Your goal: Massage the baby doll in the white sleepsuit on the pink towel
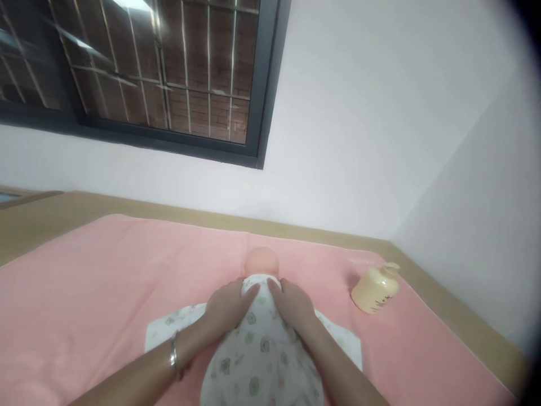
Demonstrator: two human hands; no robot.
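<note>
A baby-sized figure in a white garment (264, 361) with a small green print lies on a pink sheet (177, 254). Its smooth, pinkish head (262, 261) points away from me, towards the wall. My left hand (231, 304) grips the left side of the garment just below the head, thumb on top and fingers curling round the side. On the right side, my right hand (293, 301) holds the garment in the same way, its thumb close to the left one. White printed cloth spreads out on both sides beneath my forearms.
A cream bottle (374, 290) with a pump top stands on the sheet at the right. Behind the tan table edge (296, 230) rises a white wall (338, 113). A dark-framed, barred window (169, 73) is at the upper left.
</note>
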